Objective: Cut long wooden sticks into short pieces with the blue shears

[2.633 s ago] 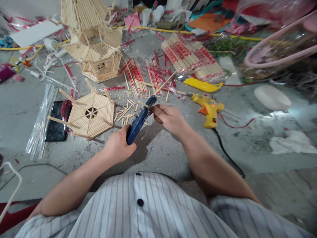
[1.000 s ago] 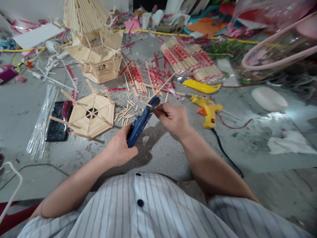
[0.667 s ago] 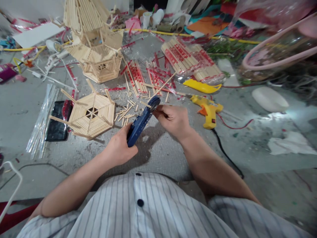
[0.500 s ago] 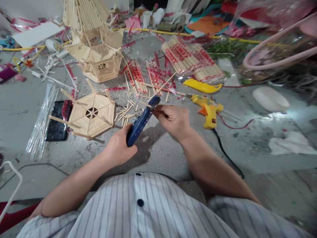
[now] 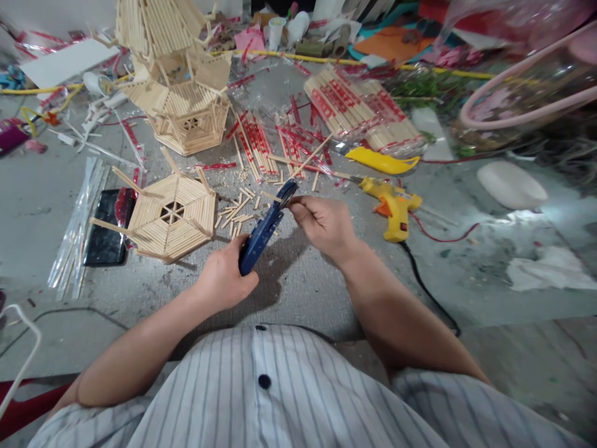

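Note:
My left hand (image 5: pixel 226 274) is wrapped round the blue handles of a hand cutter (image 5: pixel 261 236), which slants up and away to the right. A thin wooden stick (image 5: pixel 271 196) lies across the cutter's jaws and juts out on their left side. My right hand (image 5: pixel 324 224) is closed at the other side of the jaws, pinching the stick's near end, mostly hidden by the fingers. Short cut stick pieces (image 5: pixel 237 214) lie scattered left of the cutter. Beside them sits a hexagonal stick panel (image 5: pixel 173 218) with upright posts at its corners.
A stick-built tower (image 5: pixel 186 112) stands at the back left. Right of my hands lie a yellow glue gun (image 5: pixel 392 208) and a yellow-handled saw or knife (image 5: pixel 382 160). Packed chopsticks (image 5: pixel 359 109) are behind. A black phone (image 5: pixel 106 230) and clear glue sticks (image 5: pixel 77 230) lie left.
My right hand has shifted slightly and its fingers sit a little differently at the jaws. The cutter's jaws have drawn a little closer to me; the left hand holds almost still.

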Demonstrator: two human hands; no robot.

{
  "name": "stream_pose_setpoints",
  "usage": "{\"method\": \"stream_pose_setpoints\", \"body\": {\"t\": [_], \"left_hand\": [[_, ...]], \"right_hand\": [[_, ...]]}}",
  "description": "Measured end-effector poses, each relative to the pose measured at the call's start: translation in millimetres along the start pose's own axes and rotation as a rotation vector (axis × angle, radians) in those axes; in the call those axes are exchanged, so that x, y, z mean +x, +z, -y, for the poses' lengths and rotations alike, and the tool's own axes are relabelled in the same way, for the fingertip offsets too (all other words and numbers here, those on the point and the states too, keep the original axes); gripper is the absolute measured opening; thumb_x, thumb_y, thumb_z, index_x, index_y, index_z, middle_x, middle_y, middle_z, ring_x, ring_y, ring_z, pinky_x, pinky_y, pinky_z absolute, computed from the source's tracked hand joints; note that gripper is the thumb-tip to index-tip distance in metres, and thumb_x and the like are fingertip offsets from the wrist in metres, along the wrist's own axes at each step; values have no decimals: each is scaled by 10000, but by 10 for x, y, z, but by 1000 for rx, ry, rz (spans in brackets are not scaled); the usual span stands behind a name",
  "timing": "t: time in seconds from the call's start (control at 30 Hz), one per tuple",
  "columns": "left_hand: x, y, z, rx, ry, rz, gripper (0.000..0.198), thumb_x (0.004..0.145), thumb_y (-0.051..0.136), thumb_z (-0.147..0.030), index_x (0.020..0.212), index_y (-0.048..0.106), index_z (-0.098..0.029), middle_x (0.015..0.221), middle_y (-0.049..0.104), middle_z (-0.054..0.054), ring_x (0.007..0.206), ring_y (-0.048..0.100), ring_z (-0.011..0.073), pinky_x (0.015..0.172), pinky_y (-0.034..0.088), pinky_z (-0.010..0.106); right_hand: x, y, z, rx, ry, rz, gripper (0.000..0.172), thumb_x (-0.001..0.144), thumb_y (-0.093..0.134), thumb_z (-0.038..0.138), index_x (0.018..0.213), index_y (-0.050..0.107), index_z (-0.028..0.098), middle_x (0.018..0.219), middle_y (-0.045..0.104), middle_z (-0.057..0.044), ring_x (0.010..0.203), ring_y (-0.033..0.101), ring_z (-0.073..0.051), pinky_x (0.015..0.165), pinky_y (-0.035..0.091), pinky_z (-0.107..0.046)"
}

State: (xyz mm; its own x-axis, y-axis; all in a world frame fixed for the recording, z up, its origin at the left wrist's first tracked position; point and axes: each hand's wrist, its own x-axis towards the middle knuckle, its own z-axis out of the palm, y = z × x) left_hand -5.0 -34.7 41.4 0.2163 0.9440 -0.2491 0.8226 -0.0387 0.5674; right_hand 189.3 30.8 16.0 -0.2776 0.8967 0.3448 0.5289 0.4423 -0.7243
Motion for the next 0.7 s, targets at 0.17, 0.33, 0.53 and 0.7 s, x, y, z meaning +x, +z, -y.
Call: {"method": "stream_pose_setpoints", "body": {"t": [0.17, 0.33, 0.53, 0.7], "left_hand": [[6, -11, -8, 17, -7, 10, 529, 654, 484, -205, 1176, 487, -117, 779, 649, 60, 669, 600, 194, 647, 468, 318], [17, 0, 34, -50, 19, 17, 576, 649, 498, -195, 1219, 455, -118, 918, 653, 81, 795, 618, 207, 724, 487, 328], [1, -2, 72, -147, 90, -2, 708, 631, 520, -171, 1318, 356, -134, 1217, 552, 118, 1083, 549, 247, 922, 443, 370], [-5, 12, 99, -194, 119, 4, 734, 629, 528, -152, 1336, 330, -155, 1260, 524, 121, 1127, 528, 252, 960, 426, 391]], "right_hand": [[36, -34, -1, 235, 142, 137, 413, 858, 399, 499, 656, 550, 172, 439, 398, 46, 411, 363, -65, 443, 286, -216], [42, -37, -2, 353, 165, 131, 376, 813, 482, 515, 697, 561, 166, 445, 348, 72, 407, 299, -48, 408, 239, -201], [46, -55, 114, 305, 63, 17, 427, 802, 473, 554, 587, 463, 185, 470, 414, 50, 438, 349, -53, 443, 286, -209], [43, -50, 95, 319, 18, 1, 385, 810, 488, 517, 615, 477, 185, 480, 413, 52, 438, 350, -52, 447, 301, -207]]}}
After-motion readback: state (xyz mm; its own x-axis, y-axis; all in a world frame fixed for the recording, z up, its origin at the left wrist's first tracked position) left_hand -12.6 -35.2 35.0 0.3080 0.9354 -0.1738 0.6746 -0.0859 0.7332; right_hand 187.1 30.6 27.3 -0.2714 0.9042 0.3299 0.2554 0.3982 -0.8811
